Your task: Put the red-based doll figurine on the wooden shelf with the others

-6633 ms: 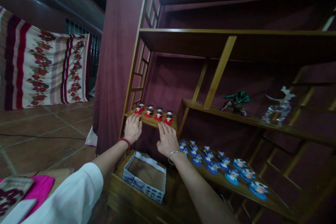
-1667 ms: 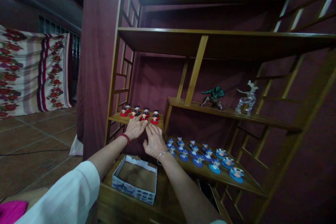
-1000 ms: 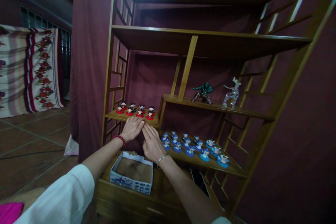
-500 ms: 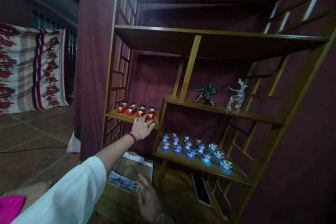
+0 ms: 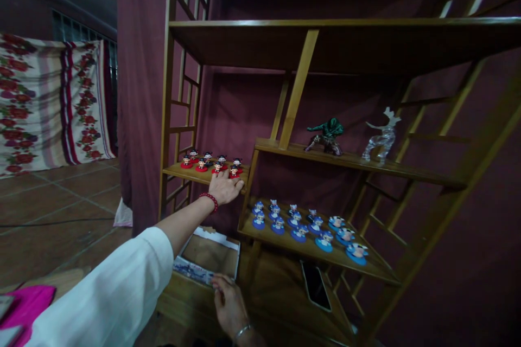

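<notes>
1. Left hand [image 5: 225, 187]: lay flat on the front edge of the small wooden shelf [image 5: 176, 172], fingers straight and close together, holding nothing.
2. Red-based figurines [image 5: 211, 161]: glossy, round-based, big-headed, standing in two rows at 12 o'clock of the fingertips, the nearest just beside them.
3. Right hand [image 5: 228, 303]: rested on the near rim of the cardboard box [image 5: 191, 274]; whether its fingers gripped could not be told.
4. Box: open, shallow, thin printed card, at 6 o'clock of the shelf. Judged light and flexible, it would call for a two-walled grip.
5. Blue-based figurines [image 5: 301, 225]: at 4 o'clock, untouched.
</notes>
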`<state>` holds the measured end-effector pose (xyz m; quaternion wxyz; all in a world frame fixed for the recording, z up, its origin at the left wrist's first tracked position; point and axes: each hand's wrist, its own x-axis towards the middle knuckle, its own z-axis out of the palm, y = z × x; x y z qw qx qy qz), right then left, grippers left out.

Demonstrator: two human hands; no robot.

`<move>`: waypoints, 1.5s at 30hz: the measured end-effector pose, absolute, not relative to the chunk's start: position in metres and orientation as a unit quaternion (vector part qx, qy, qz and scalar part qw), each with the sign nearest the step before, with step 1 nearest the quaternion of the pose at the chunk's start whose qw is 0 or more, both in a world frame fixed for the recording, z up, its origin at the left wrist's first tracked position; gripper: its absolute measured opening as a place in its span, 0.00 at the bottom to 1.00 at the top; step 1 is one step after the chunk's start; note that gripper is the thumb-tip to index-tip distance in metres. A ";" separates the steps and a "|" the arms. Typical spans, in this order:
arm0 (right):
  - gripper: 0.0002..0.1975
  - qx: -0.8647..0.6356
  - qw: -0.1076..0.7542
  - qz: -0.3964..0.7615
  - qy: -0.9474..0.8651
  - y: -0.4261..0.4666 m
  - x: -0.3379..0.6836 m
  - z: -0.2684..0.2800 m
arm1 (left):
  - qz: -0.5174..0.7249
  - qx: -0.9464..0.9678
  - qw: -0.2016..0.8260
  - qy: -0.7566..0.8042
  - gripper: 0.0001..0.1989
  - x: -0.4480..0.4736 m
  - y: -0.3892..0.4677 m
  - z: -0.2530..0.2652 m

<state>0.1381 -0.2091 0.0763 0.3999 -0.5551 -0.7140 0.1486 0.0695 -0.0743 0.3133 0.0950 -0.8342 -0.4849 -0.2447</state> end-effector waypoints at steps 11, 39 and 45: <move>0.17 -0.555 0.413 0.174 -0.701 -0.219 0.142 0.055 | -0.235 -0.837 0.118 -0.480 0.26 0.071 -0.068 0.308; 0.16 -0.588 0.377 0.196 -0.688 -0.248 0.184 0.060 | -0.207 -0.855 0.072 -0.470 0.24 0.061 -0.071 0.312; 0.15 -0.582 0.393 0.189 -0.686 -0.252 0.176 0.059 | -0.246 -0.848 0.089 -0.461 0.24 0.056 -0.080 0.302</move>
